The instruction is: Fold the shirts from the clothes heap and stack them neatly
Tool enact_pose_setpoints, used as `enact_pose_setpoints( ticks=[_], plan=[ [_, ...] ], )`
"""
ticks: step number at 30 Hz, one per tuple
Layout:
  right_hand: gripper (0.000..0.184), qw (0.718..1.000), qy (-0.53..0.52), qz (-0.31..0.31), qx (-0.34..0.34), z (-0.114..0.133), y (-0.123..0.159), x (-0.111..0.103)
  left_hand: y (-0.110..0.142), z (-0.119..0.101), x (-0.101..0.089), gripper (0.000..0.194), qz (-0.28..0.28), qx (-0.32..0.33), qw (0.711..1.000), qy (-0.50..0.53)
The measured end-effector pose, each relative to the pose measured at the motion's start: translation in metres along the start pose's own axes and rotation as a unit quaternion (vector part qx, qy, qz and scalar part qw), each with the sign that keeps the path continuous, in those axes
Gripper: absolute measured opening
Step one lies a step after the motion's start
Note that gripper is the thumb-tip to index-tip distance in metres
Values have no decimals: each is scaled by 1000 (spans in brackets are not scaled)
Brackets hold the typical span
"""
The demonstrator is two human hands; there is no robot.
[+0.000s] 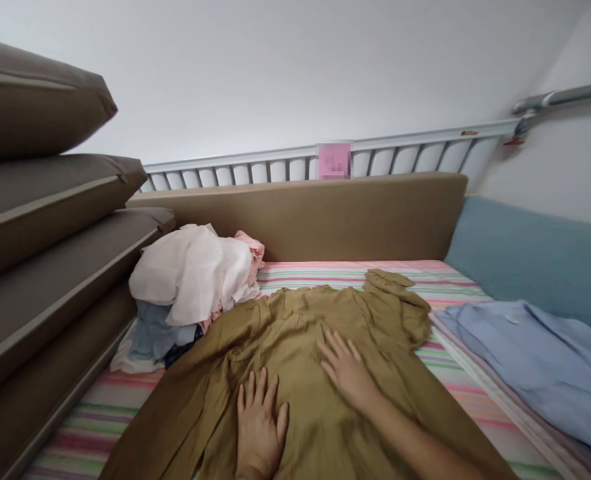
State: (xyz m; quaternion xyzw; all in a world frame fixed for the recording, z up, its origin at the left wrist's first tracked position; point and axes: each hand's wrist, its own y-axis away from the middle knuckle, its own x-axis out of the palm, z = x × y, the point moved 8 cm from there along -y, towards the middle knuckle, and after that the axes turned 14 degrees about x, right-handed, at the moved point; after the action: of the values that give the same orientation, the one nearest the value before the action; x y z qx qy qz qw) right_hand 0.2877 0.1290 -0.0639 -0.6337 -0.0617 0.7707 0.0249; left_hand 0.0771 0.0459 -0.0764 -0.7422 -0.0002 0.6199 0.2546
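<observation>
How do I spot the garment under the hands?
On the striped sheet, look between the white-topped clothes pile at left and the pale blue garment at right. There the olive garment lies spread out, with the left hand and right hand on it. Unlike those neighbours, it is olive green.

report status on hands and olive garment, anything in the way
Left hand, right hand open, palm-down on olive garment. Garment wrinkled, spread over striped sheet. Clothes pile close by, left side.
</observation>
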Motion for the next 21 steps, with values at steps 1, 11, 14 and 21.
enact_pose_setpoints(
  ticks=[1, 11, 14, 21],
  plan=[
    [48, 1000, -23, 10, -18, 8, 30, -1, -2, -1, -1, 47, 15, 1, 1000, 6],
    [48, 998, -40, -10, 49, -73, 224, -37, 19, -9, -13, 47, 88, 33, 996, -1],
    [47, 987, -21, -73, 144, -127, 253, -47, 61, -22, -28, 48, 81, 76, 994, 22],
    [50, 906, -192, -82, 367, -234, 305, -56, 213, -20, -63, 44, 25, -52, 942, 331]
  ],
)
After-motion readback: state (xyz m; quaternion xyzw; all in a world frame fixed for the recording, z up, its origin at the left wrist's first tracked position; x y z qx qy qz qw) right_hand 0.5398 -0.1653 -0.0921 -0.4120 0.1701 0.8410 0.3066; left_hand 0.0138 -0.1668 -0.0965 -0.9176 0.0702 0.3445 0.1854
